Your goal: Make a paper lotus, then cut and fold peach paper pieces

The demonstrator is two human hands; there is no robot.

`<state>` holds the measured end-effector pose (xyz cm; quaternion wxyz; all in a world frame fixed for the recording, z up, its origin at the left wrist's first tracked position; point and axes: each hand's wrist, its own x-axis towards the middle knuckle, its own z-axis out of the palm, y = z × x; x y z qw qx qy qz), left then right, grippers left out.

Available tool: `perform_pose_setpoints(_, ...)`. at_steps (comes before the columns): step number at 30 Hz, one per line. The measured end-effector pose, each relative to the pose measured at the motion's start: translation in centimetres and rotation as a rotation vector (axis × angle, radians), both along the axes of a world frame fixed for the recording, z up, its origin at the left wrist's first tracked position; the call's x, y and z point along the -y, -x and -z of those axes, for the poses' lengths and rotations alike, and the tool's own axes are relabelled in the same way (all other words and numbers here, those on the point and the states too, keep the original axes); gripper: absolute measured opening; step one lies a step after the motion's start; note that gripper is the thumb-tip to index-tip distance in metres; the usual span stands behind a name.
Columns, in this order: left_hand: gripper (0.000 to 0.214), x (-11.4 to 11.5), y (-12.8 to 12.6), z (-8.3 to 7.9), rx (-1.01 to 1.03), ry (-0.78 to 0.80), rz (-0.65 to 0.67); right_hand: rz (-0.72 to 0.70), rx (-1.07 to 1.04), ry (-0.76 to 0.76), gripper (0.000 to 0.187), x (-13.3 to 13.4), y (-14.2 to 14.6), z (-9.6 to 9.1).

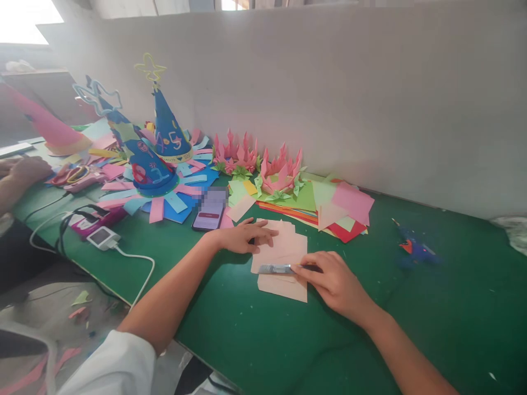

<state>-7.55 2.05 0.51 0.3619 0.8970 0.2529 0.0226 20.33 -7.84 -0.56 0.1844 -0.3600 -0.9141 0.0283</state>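
Observation:
Sheets of pale pink paper [284, 244] lie on the green table in front of me. My left hand [247, 236] rests on their upper left part with its fingers spread, pressing lightly or just lying there; I cannot tell which. My right hand [335, 280] grips a knife [275, 269] with a flat silver blade and a dark handle. The blade lies across the paper, pointing left, along a split between the upper piece and a lower pale pink piece [284, 288]. Most of the handle is hidden by my fingers.
Stacked coloured paper [346, 203] and pink-and-green folded paper crowns [282, 170] stand behind. A phone [211, 208], blue cone hats [150, 164], a power strip [93, 222] and a cable [144, 257] are left. Another person's hand [31, 170] is far left; blue scraps [420, 249] lie right.

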Motion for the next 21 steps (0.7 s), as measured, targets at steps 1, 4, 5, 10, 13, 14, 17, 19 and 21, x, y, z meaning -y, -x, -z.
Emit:
perform_pose_setpoints(1, 0.028, 0.1, -0.1, 0.0, 0.012, -0.007, -0.014, 0.027, -0.037, -0.032, 0.036, -0.2, -0.5, 0.1)
perform_pose_setpoints(4, 0.021, 0.5, -0.7, 0.0, 0.061, -0.078, -0.07, 0.254, -0.123, -0.163, 0.032, -1.2, -2.1, 0.9)
perform_pose_setpoints(5, 0.024, 0.7, -0.9, 0.0, 0.079, -0.113, -0.084, 0.356, -0.13, -0.198, 0.03, -1.5, -2.5, 1.2)
perform_pose_setpoints(10, 0.035, 1.3, -1.9, 0.0, 0.105, -0.184, -0.108, 0.7, -0.001, -0.187, 0.022, -2.3, -3.3, 2.1)
perform_pose_setpoints(13, 0.04, 1.6, -2.0, -0.1, 0.108, -0.153, -0.097, 0.674, 0.016, -0.213, 0.023, -2.1, -2.4, 1.9)
perform_pose_setpoints(14, 0.042, 1.7, -2.0, -0.1, 0.113, -0.139, -0.095, 0.618, -0.001, -0.211, 0.024, -1.9, -1.9, 1.7)
perform_pose_setpoints(17, 0.045, 1.8, -2.1, 0.0, 0.128, -0.1, -0.094, 0.387, -0.056, -0.123, 0.035, -2.0, 0.1, 1.1)
perform_pose_setpoints(19, 0.044, 1.9, -2.3, 0.0, 0.134, -0.095, -0.096, 0.261, -0.072, -0.035, 0.05, -2.6, 1.4, 0.9)
perform_pose_setpoints(21, 0.042, 2.0, -2.4, -0.1, 0.132, -0.106, -0.098, 0.209, -0.089, 0.032, 0.055, -3.6, 2.5, 0.9)
